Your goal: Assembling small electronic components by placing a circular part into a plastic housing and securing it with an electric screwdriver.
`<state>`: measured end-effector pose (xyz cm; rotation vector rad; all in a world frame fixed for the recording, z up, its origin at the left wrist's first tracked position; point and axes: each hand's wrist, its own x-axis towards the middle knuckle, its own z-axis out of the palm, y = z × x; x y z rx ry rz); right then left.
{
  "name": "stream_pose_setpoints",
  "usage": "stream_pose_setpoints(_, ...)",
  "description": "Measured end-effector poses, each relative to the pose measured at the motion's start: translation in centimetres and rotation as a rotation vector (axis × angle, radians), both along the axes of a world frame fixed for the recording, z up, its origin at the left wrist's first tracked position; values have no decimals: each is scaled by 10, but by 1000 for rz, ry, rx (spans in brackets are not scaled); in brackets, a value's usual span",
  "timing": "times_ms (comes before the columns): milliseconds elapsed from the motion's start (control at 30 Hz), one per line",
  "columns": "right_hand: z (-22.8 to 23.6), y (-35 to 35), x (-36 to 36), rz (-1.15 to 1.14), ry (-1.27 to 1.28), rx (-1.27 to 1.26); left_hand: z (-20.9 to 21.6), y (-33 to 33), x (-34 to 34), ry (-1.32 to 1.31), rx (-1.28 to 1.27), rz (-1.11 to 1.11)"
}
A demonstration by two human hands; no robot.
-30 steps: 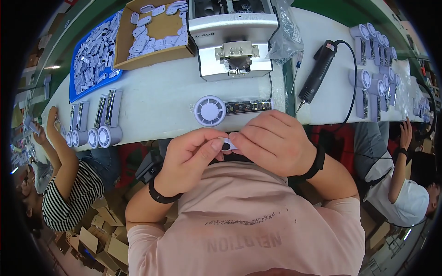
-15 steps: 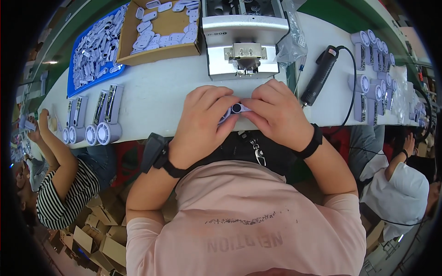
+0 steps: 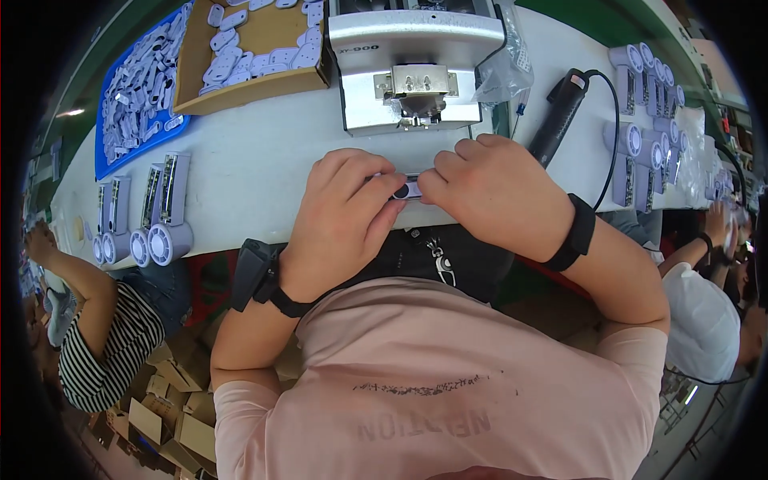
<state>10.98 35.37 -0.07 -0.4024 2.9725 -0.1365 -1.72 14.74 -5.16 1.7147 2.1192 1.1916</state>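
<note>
Both hands pinch a small grey part point(image 3: 406, 189) at the table point(image 3: 256, 184) edge: left hand point(image 3: 340, 220), right hand point(image 3: 496, 192). Looks mid-assembly; next likely needs steady alignment under the press machine point(image 3: 412, 68).

— We have bare white table point(image 3: 256, 172) left of our left hand point(image 3: 340, 224), open as far as the upright fan units point(image 3: 164, 212).

— Ahead, the grey machine point(image 3: 412, 68) blocks us; the black electric screwdriver point(image 3: 560, 112) lies just beside our right hand point(image 3: 496, 192).
</note>
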Motion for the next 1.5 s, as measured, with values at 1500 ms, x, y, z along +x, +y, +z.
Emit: stream_pose_setpoints(1500,-28,-6,26,-224,115,-581,27,5,5,181,-274,-138)
